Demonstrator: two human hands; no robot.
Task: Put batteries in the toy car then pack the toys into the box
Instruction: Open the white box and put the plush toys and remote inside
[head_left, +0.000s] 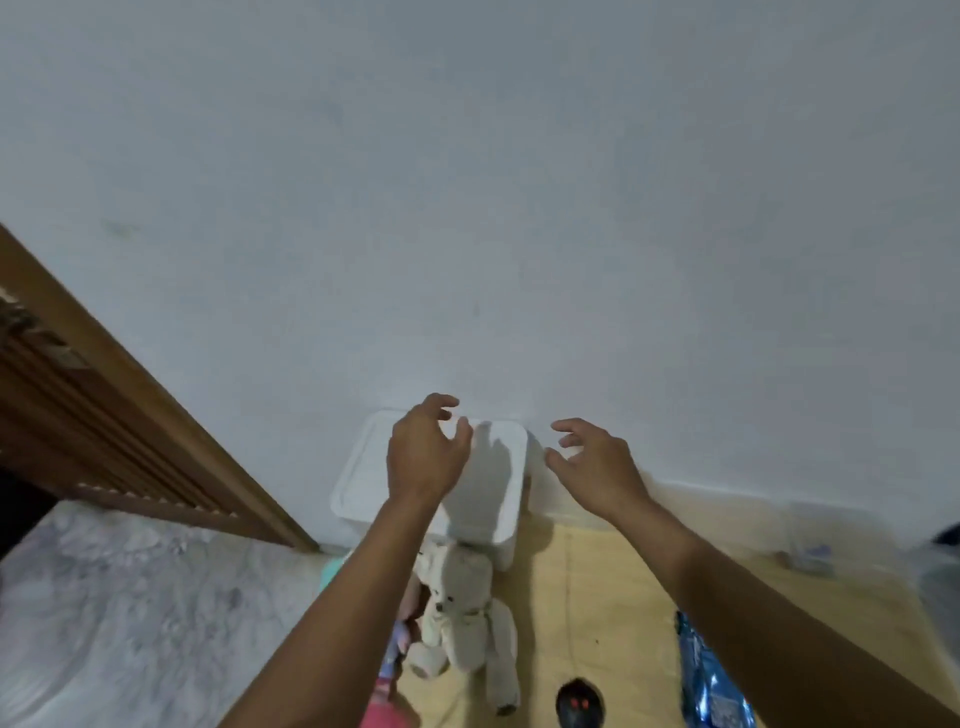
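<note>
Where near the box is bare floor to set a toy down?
Free: yellow floor between teddy and blue pack, right of the box; marble floor at far left. Crowded: before the box, where teddy and pink toys lie.

The person's left forearm (337, 597) and right forearm (753, 597) are bare as far as the view shows, and the left hand (423, 457) and right hand (597, 467) are bare as well.

I can read no text, label, brand or number anywhere in my view. The blue foil packet (709, 675) at about five o'clock carries some pale print, but it is too blurred for me to make out.
</note>
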